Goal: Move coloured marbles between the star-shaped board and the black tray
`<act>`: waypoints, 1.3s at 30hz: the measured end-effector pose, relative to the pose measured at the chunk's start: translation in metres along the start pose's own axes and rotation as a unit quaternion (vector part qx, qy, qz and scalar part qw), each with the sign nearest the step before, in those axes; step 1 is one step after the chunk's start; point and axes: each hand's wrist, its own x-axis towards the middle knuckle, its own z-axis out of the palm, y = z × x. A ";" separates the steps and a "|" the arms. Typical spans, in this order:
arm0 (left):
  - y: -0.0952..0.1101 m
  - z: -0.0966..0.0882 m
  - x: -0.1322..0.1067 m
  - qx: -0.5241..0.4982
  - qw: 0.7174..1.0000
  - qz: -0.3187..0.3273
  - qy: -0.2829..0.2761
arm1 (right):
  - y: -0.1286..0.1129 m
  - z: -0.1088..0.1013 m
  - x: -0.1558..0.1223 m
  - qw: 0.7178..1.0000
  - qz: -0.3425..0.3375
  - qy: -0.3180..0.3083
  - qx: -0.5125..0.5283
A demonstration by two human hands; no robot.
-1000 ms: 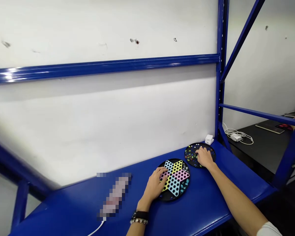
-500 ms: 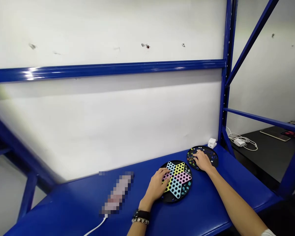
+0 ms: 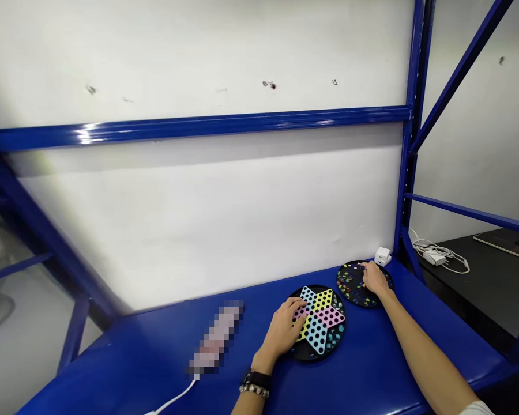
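Note:
A star-shaped Chinese checkers board (image 3: 318, 334), with blue, yellow and pink points full of dark holes, sits in a round black tray. Glass marbles (image 3: 336, 333) lie in that tray around the star. My left hand (image 3: 286, 327) rests over the board's left side, its thumb and fingers apart, covering part of the pink and yellow points. My right hand (image 3: 375, 279) reaches into a second round black tray (image 3: 358, 304) farther back, where many coloured marbles (image 3: 348, 279) are scattered. Its index finger and thumb are apart near the tray's middle; no marble is visible between them.
A blurred-out flat thing (image 3: 218, 340) with a white cable lies on the blue tabletop (image 3: 155, 363). White chargers (image 3: 383, 256) stand behind the second tray, close to the blue rack post (image 3: 404, 173). On the right, a black table (image 3: 462, 282) holds a cable and adapter.
My right hand has shifted from the left part of the second tray toward its right side, uncovering marbles there. My left hand stays on the board. The camera view has turned slightly left.

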 end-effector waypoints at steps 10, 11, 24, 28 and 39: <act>-0.003 0.002 0.002 -0.003 1.000 0.009 0.004 | 0.014 -0.004 0.003 0.987 -0.064 -0.017 0.146; -0.003 0.002 0.002 -0.004 1.000 0.010 0.003 | 0.015 -0.009 0.002 0.985 -0.067 -0.030 0.159; -0.003 0.002 0.002 -0.009 1.000 0.006 -0.007 | 0.012 -0.017 -0.011 0.980 -0.129 -0.129 0.072; -0.001 0.001 0.002 -0.004 1.000 0.004 -0.005 | 0.006 -0.021 -0.015 0.979 -0.142 -0.129 0.062; -0.003 0.002 0.001 -0.003 1.000 0.010 0.004 | -0.012 -0.020 -0.022 0.975 -0.157 -0.140 0.066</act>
